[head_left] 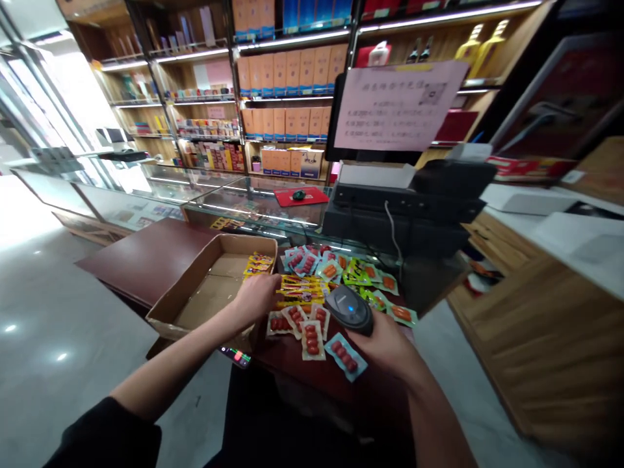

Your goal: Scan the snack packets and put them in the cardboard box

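Observation:
My right hand (387, 348) is wrapped round a dark handheld scanner (348, 309) with a lit blue light, held over the packets. My left hand (256, 299) is closed at the right edge of an open cardboard box (192, 283), touching the yellow stick packets; what its fingers grip is too small to make out. Yellow stick packets (305, 289) lie in a row between my hands, and several more yellow packets (258, 262) are in the box. Sausage packets (312, 339) lie in front, with a blue-edged one (346, 356) below the scanner. Green packets (358, 272) are behind it.
A brown table (146, 257) extends left under the box. A phone (235, 357) lies at the near edge. Behind are a glass counter (214, 195) with a red mat (301, 197), a monitor with a pink paper sign (397, 107), a black printer (451, 185) and stocked shelves (292, 99).

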`<action>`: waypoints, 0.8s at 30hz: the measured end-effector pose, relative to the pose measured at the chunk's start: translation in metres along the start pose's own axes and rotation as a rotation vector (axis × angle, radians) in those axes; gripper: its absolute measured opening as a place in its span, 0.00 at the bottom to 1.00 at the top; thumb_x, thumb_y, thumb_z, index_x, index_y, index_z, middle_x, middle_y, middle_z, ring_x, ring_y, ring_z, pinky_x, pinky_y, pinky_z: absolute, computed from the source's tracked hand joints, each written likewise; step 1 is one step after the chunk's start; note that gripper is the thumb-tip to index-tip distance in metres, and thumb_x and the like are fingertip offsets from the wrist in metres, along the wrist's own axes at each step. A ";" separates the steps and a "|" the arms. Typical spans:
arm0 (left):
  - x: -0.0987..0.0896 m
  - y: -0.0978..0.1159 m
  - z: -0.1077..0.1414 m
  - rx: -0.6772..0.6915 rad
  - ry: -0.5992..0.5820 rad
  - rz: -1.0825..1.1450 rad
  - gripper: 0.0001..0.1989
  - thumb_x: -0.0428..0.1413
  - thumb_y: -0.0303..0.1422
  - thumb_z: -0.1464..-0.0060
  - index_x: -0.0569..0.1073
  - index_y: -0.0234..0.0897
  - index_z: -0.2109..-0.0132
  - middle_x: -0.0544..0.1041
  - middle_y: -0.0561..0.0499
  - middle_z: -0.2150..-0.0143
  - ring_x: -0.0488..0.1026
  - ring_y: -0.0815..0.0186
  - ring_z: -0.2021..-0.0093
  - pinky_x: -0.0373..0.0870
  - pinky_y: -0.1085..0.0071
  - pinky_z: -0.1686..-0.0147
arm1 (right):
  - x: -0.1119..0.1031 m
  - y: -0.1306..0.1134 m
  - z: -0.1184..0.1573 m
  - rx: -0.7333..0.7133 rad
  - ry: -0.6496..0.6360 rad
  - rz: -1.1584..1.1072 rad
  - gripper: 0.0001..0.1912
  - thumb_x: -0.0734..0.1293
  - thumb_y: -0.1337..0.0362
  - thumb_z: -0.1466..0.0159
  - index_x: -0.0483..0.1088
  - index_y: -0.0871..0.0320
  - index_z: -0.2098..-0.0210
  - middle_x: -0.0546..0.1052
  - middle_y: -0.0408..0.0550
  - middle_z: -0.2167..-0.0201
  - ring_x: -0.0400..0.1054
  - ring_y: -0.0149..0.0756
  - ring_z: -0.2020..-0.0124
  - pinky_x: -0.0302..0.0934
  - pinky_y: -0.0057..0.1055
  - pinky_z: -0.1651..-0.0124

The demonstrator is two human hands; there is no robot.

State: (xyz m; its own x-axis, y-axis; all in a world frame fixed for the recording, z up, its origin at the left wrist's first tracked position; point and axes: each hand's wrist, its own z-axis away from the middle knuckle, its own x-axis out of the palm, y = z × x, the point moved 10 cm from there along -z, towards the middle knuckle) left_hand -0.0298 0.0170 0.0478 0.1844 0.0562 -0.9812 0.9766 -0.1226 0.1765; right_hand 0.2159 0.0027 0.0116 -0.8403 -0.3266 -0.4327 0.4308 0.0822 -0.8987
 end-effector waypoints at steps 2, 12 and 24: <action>0.016 0.048 0.005 0.191 -0.057 0.073 0.07 0.56 0.35 0.46 0.75 0.40 0.60 0.77 0.45 0.60 0.75 0.57 0.59 0.67 0.68 0.61 | -0.017 -0.005 0.007 -0.078 0.113 0.105 0.12 0.68 0.64 0.45 0.74 0.56 0.61 0.82 0.49 0.70 0.77 0.44 0.70 0.70 0.34 0.69; 0.102 0.105 0.032 0.304 -0.153 -0.074 0.34 0.67 0.49 0.61 0.71 0.35 0.50 0.70 0.39 0.49 0.66 0.50 0.48 0.66 0.58 0.49 | -0.039 0.004 0.021 -0.166 0.201 0.259 0.18 0.69 0.64 0.46 0.74 0.59 0.55 0.81 0.53 0.59 0.75 0.46 0.57 0.68 0.38 0.52; 0.070 0.076 0.015 0.196 -0.044 0.342 0.11 0.49 0.34 0.39 0.74 0.38 0.56 0.77 0.48 0.65 0.75 0.63 0.64 0.69 0.70 0.60 | -0.034 0.006 0.022 -0.163 0.174 0.185 0.17 0.70 0.63 0.45 0.74 0.57 0.56 0.81 0.51 0.58 0.75 0.46 0.56 0.68 0.37 0.53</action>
State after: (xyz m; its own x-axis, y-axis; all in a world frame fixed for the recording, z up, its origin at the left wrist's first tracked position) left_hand 0.0554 -0.0035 -0.0084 0.4859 -0.0627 -0.8717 0.8196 -0.3137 0.4795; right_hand 0.2548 -0.0064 0.0224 -0.8022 -0.1271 -0.5834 0.5353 0.2795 -0.7970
